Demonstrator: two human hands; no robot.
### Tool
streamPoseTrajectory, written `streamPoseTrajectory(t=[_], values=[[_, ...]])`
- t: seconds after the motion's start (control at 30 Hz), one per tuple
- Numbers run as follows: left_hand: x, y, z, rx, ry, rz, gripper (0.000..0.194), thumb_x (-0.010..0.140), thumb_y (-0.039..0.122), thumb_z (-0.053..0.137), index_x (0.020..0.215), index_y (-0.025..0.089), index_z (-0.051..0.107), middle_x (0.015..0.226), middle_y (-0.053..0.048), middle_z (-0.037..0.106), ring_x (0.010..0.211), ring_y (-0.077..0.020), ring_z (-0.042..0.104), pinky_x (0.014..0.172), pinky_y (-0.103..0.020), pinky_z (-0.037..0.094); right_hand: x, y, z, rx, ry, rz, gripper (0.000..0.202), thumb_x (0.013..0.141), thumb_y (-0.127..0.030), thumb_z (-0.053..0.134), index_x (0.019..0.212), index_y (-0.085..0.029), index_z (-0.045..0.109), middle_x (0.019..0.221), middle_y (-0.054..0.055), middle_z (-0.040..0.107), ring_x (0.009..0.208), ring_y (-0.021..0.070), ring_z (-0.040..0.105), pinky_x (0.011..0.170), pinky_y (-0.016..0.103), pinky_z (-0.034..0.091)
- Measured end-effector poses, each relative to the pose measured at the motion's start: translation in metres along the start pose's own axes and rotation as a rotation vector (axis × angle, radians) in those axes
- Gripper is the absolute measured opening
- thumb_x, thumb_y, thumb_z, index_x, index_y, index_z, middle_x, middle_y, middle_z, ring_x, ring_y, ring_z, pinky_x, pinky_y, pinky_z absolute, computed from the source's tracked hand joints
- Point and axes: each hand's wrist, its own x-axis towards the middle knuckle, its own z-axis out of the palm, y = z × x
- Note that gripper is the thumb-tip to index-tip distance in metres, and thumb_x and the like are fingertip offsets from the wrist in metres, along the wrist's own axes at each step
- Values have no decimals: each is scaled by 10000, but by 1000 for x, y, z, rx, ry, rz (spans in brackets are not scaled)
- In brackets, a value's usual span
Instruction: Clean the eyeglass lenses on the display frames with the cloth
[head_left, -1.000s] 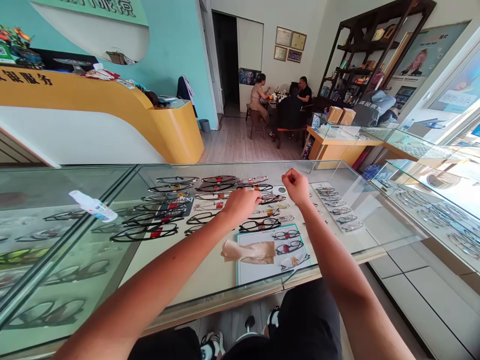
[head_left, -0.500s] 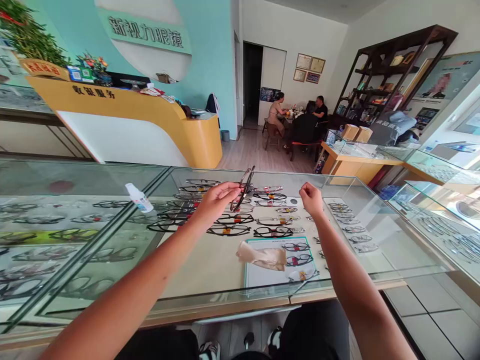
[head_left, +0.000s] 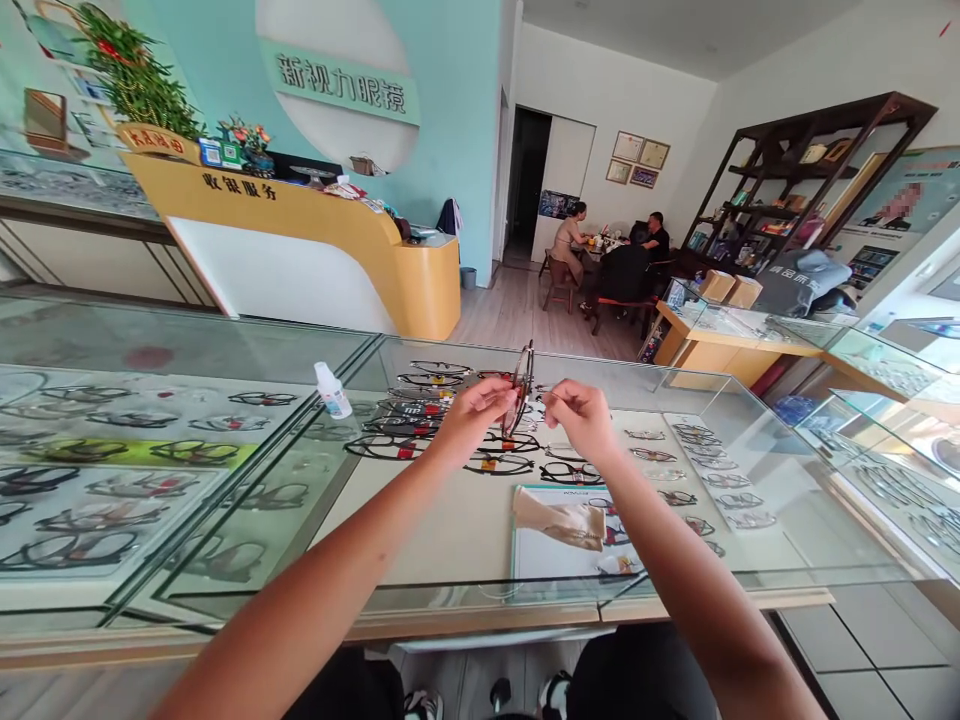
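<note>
My left hand (head_left: 476,418) pinches a pair of eyeglasses (head_left: 524,378) upright, seen nearly edge-on, above the glass display counter (head_left: 427,590). Close by on the right is my right hand (head_left: 581,415), its fingers curled together and turned toward the glasses. Whatever sits between those fingers is hidden or too small to name. Under the glass lie rows of spectacle frames (head_left: 499,464) with small coloured tags. A crumpled beige cloth (head_left: 559,520) lies nearer to me, over a white sheet with a teal edge.
A small white bottle (head_left: 331,392) stands on the counter to the left. Beyond are a yellow-and-white cashier desk (head_left: 427,285), people seated at a table (head_left: 570,245), a dark shelf unit (head_left: 787,175) and more glass cases (head_left: 892,430) at the right.
My right hand has moved left, from well apart to right beside the eyeglasses. The left hand still holds them. The whole view has shifted slightly.
</note>
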Motion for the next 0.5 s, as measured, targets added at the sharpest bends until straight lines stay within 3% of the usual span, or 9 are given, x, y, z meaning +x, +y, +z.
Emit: streamPoseTrajectory(t=[0.17, 0.5], values=[[-4, -3, 4, 39, -21, -2, 575, 742, 667, 946, 1023, 196, 773, 934, -45, 777, 911, -221, 717, 820, -333, 586, -4, 3, 17, 196, -52, 4, 245, 909, -462, 753, 929, -236, 662, 720, -22, 666, 655, 159, 619, 659, 300, 506], [-6, -10, 2, 97, -15, 7, 538, 763, 656, 935, 1043, 222, 785, 1015, -54, 807, 994, -246, 733, 928, -366, 598, -17, 4, 13, 11, -178, -17, 202, 962, -408, 689, 889, -223, 730, 701, -5, 696, 644, 159, 612, 645, 294, 468]])
